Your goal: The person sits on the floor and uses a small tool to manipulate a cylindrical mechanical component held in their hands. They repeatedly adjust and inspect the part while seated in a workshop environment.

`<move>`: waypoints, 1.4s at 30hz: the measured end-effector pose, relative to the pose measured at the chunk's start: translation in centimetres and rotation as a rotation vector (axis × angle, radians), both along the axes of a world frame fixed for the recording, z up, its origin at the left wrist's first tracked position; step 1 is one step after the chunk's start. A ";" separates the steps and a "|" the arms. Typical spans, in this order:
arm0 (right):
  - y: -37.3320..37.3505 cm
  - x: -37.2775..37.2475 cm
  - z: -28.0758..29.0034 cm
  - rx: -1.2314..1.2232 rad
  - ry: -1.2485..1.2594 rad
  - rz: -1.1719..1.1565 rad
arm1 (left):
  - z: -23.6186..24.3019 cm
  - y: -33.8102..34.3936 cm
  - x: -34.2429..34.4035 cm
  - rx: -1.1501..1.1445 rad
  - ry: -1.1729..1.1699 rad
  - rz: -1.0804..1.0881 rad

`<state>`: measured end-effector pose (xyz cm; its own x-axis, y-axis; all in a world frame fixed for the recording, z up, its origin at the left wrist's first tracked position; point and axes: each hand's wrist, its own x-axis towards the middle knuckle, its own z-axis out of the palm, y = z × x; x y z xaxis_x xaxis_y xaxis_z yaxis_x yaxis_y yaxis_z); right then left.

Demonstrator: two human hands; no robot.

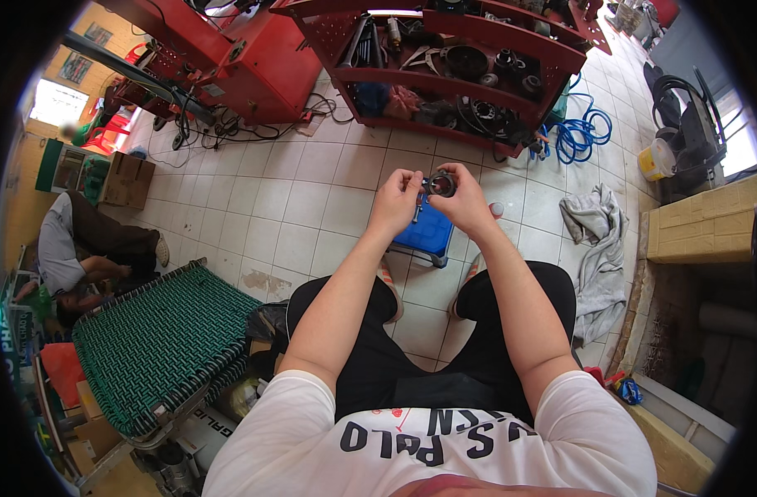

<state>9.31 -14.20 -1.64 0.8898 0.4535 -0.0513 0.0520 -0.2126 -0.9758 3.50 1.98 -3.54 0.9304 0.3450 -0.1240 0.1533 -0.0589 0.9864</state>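
A dark, ring-shaped metal part [441, 185] is held up in front of me, above a blue-topped stool or box [426, 225]. My right hand [464, 200] is closed round its right side, thumb and fingers gripping the rim. From the other side, the fingertips of my left hand [397, 201] pinch together at a small dark piece on the part's left edge; whether that piece is joined to the ring is too small to tell. A thin metal piece [417, 214] shows just below the left fingers, over the blue top. Beside the stool, a small bottle with a pale cap [496, 209] stands on the tiles.
Ahead stands a red tool cart [445, 108] loaded with metal parts, near a red machine [262, 70]. A blue hose [579, 137] coils on the floor. A grey cloth [598, 248] lies right. At left are a green woven chair [167, 340] and a seated person [80, 248].
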 end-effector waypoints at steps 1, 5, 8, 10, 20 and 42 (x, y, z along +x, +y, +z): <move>-0.1 0.1 -0.1 0.005 -0.001 -0.005 | 0.1 -0.3 0.1 -0.079 -0.032 0.013; 0.0 0.1 0.0 0.019 -0.004 -0.006 | -0.4 0.2 0.1 -0.137 -0.090 -0.028; 0.1 0.1 0.0 -0.009 -0.013 -0.002 | -0.7 0.5 0.1 0.000 -0.063 -0.034; -0.2 0.1 -0.2 -0.006 -0.009 -0.009 | 0.1 0.4 0.0 0.079 0.024 -0.070; 0.0 0.1 0.0 0.016 0.008 -0.004 | 0.4 0.1 -0.1 -0.088 -0.025 -0.050; 0.2 0.0 -0.3 0.049 -0.032 0.050 | -0.3 0.6 -0.1 0.071 0.024 -0.081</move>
<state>9.27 -14.02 -1.94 0.8668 0.4986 0.0003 0.0930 -0.1610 -0.9826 3.43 2.62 -3.85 0.9524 0.2779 -0.1250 0.1692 -0.1413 0.9754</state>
